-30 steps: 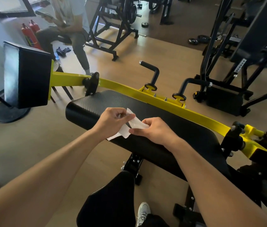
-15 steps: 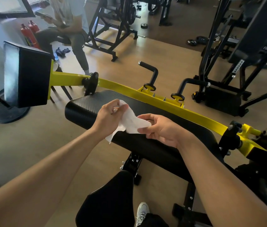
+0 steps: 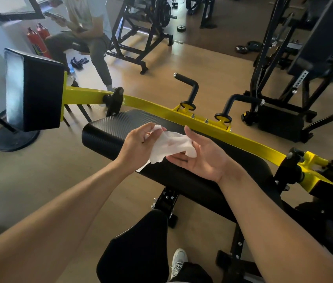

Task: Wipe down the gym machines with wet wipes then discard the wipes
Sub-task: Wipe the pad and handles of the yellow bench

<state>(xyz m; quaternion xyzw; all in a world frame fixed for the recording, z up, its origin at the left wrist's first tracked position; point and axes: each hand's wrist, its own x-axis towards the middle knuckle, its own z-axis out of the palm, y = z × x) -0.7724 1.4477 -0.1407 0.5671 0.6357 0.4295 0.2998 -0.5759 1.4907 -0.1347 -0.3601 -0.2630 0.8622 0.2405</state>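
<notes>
A crumpled white wet wipe [image 3: 171, 145] hangs in the air above the long black chest pad [image 3: 110, 131] of a yellow-framed gym machine [image 3: 243, 140]. My left hand [image 3: 138, 147] pinches the wipe's left end between thumb and fingers. Palm up, my right hand [image 3: 202, 158] lies under the wipe's right end with its fingers straight, and the wipe drapes over them. Both hands are lifted off the pad.
A square black pad [image 3: 34, 90] sits at the yellow arm's left end, two black handles [image 3: 190, 86] behind the chest pad. A seat pad [image 3: 139, 248] is near my shoe. A person [image 3: 83, 31] sits at the back left by red extinguishers [image 3: 38, 37]. Black racks stand behind and right.
Both hands have lifted the wipe off the pad. My right hand has turned palm up and spread its fingers under the wipe, which has opened out between the hands.
</notes>
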